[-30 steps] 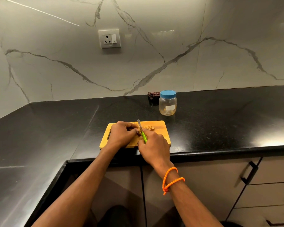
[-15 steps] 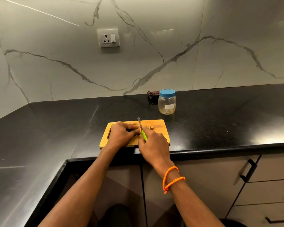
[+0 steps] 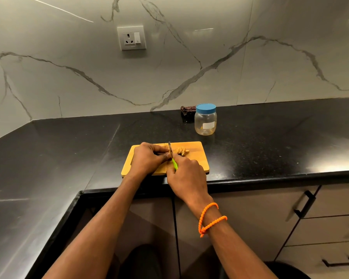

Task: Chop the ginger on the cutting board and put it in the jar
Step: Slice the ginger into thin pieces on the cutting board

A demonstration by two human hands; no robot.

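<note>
My left hand pins the firm, knobbly ginger, probably slippery when cut; my right hand grips the green-handled knife

The left hand covers the uncut ginger, and the right hand hides most of the green knife handle. The dark object behind the jar is too unclear to identify. The jar's contents cannot be told.
</note>
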